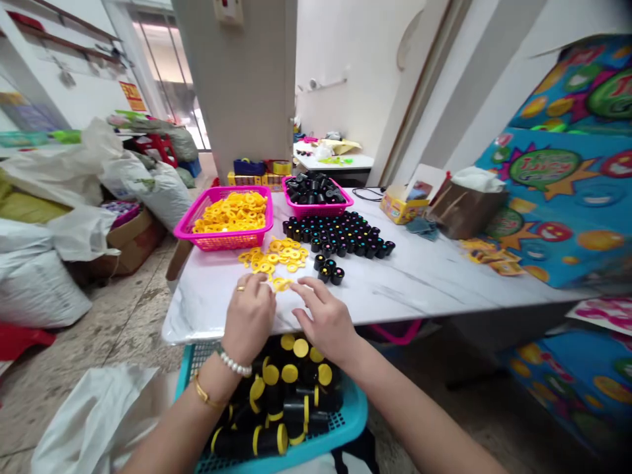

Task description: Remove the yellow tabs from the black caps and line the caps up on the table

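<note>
My left hand (250, 309), wearing a ring, is at the table's front edge with its fingers curled down and together; its fingertips are hidden, so what they hold does not show. My right hand (326, 319) is open, thumb apart, its fingertips beside a few yellow rings (282, 284) between the two hands. Just beyond lies a loose pile of yellow rings (286, 253). Several short black cylinders (330, 270) with coloured dots stand to the right, before a larger group of black cylinders (345, 232). Below my hands, a blue basket (353, 418) holds black tubes with yellow caps (296, 411).
On the white table (415, 283), a pink basket (222, 242) holds yellow rings and another pink basket (316, 209) holds black parts. A small yellow box (402, 207) and brown container (461, 210) stand right, near colourful cartons (557, 171). White sacks (34, 276) lie left.
</note>
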The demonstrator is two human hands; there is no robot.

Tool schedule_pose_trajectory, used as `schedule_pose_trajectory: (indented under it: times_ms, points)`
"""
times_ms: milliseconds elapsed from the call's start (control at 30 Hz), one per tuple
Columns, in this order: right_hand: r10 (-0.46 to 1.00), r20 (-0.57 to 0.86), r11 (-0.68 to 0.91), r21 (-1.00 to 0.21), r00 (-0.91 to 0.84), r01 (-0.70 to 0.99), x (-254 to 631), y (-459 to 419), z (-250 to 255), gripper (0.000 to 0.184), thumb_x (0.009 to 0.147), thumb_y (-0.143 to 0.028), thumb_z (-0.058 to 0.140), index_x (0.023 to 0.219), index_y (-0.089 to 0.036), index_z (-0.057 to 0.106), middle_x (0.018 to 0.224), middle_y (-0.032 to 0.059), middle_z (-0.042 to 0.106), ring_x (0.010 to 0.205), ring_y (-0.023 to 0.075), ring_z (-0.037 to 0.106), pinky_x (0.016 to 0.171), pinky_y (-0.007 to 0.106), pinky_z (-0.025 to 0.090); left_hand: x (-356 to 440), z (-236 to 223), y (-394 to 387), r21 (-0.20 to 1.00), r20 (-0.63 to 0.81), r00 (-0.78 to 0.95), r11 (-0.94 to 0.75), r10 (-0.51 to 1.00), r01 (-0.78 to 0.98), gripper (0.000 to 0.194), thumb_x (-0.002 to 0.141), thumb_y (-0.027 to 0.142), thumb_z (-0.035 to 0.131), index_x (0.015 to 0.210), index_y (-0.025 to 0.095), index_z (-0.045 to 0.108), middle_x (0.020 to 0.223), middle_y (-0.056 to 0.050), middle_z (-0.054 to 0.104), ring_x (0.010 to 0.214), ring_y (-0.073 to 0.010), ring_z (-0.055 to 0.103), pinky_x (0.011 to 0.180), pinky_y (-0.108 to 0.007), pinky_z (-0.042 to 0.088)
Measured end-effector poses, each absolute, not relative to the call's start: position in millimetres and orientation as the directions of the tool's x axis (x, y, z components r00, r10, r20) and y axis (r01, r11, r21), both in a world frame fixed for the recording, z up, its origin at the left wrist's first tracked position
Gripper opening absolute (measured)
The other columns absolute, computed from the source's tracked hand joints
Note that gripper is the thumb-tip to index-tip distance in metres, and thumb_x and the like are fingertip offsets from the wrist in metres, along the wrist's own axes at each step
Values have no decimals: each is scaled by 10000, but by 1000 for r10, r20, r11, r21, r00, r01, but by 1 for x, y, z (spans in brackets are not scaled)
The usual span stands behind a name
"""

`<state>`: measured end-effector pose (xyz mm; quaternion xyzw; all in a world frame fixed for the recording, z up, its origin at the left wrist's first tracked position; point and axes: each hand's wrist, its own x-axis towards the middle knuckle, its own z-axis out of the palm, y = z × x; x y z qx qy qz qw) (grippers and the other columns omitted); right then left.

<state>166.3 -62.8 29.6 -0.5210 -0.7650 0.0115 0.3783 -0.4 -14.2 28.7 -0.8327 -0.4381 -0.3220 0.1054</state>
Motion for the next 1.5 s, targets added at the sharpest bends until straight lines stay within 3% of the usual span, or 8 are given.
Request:
schedule_pose_trajectory:
  times_ms: [67,167,267,367,533,833,1067,1500]
  points:
    - [815,551,419,-344,-181,840,171,-52,27,243,866,-150,493,1072,-194,613,1074,96,615,946,214,597,810,306,474,18,37,-25,127,630,501,-716,593,687,154,882,130,446,849,136,597,1087,-139,572,1115,-263,474,997,-433,399]
    - [849,512,361,-387,-128,849,184,-51,20,142,832,-117,493,844,-185,617,832,58,607,772,183,578,702,276,452,40,38,-23,342,612,492,-768,619,541,108,879,198,494,900,157,591,1045,-107,592,1045,-229,525,932,-396,446]
    - [866,499,308,-567,22,764,204,-62,13,73,805,-146,527,785,-192,581,824,40,592,728,162,562,683,267,443,58,28,-1,651,469,430,-631,772,422,212,876,322,521,1018,173,572,973,-75,629,909,-185,590,762,-311,495]
    - [913,340,172,-820,224,546,223,-71,6,72,809,-254,568,757,-205,566,695,1,574,612,144,546,589,255,447,78,18,25,766,314,319,-437,894,471,383,805,435,604,1069,160,561,923,-64,651,830,-177,607,716,-292,481]
    - [941,66,6,-984,333,178,238,-70,-2,122,771,-298,609,851,-209,590,568,-46,523,464,108,467,418,211,371,107,14,44,619,272,343,-436,899,653,341,687,385,714,941,173,632,812,-40,642,820,-203,590,751,-311,438]
    - [993,-7,-29,-984,119,178,225,-69,11,204,747,-364,668,830,-182,626,525,-39,541,373,79,423,349,196,307,48,5,-4,634,258,332,-418,907,650,200,752,294,639,923,202,591,783,-7,650,725,-163,594,644,-252,414]
    - [1000,-15,-19,-978,17,206,192,-27,26,176,712,-337,691,745,-179,620,434,-63,501,338,74,394,330,188,289,38,-8,-14,631,393,341,-521,854,575,272,785,249,636,1056,235,649,948,-30,668,886,-183,580,832,-298,440]
    - [992,-124,-121,-990,-34,79,193,-9,7,286,746,-402,667,683,-201,473,450,-65,533,336,84,464,336,188,388,37,-6,-13,554,389,384,-546,837,629,139,815,335,626,817,199,652,706,-12,555,730,-161,513,682,-269,366]
